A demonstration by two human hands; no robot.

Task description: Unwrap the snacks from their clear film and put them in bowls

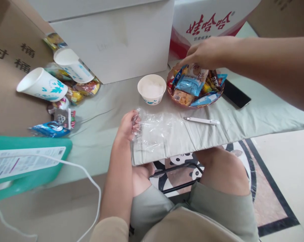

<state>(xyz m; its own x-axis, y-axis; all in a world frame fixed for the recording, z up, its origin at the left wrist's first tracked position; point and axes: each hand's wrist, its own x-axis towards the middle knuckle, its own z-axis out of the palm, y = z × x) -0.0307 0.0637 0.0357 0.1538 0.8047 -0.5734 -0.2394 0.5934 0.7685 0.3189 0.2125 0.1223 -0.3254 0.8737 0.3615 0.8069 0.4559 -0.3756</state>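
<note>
My left hand (129,125) is closed on a crumpled clear plastic bag (154,129), which spreads over the cloth to the right of my fingers. Over the back of a bowl (185,107) filled with wrapped snacks (189,85) reaches my right hand (203,53), its fingers stretched toward the far left rim. Their tips are partly hidden, and I see nothing held in them. Between my hands stands a paper cup (152,90) with whitish contents. A white utility knife (201,121) lies in front of the bowl.
A black phone (236,94) lies right of the bowl. At left, two paper cups (42,85) lie tilted among snack packets (52,127). A green plastic container (58,144) and a white cable (88,174) are nearer. White boxes (111,50) stand behind.
</note>
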